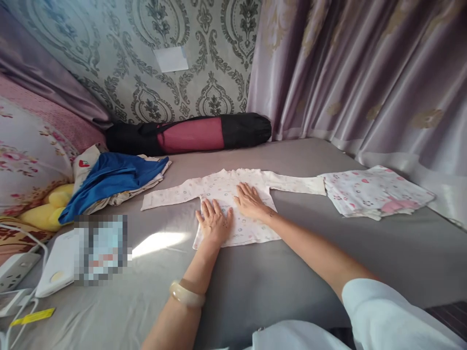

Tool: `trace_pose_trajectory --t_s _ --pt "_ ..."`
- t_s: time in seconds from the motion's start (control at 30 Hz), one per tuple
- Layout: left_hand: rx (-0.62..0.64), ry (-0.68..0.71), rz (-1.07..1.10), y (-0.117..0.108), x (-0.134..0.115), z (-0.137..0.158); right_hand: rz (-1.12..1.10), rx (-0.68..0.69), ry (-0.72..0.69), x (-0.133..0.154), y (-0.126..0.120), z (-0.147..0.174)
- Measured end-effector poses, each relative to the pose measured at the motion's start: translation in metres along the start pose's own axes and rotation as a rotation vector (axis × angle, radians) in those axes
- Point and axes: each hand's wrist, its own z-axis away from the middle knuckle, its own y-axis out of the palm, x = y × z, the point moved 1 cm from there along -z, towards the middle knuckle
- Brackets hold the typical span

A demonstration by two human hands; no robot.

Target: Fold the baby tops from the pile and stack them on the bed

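A small white long-sleeved shirt with a faint pastel print lies spread flat, its sleeves stretched out to both sides and its collar facing away from me. My left hand rests palm down on the lower left of its body, fingers spread. Higher up, near the chest, my right hand lies flat on the fabric with fingers extended. Neither hand grasps anything. The right sleeve's cuff reaches a folded white cloth with pink prints.
Grey sheet covers the bed. At left are a blue garment on folded cloths, a yellow plush, a white device and a power strip with cables. A black-and-red rolled bag lies along the wall; curtains hang right.
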Motion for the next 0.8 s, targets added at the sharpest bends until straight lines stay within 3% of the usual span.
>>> trace_pose_trajectory --t_s 0.23,0.4,0.53,0.8 --pt "-0.009 0.027 0.021 0.0 0.003 0.0 -0.032 0.076 -0.11 -0.013 -0.011 0.094" --pt "-0.032 0.09 0.026 -0.006 0.004 0.001 -0.066 0.105 -0.228 -0.011 -0.023 0.139" --pt "-0.016 0.244 0.056 -0.007 0.005 -0.001 -0.093 0.088 -0.294 -0.012 -0.027 0.153" --pt "0.022 0.363 0.152 -0.003 0.019 -0.01 -0.32 0.086 -0.472 -0.015 -0.031 0.156"
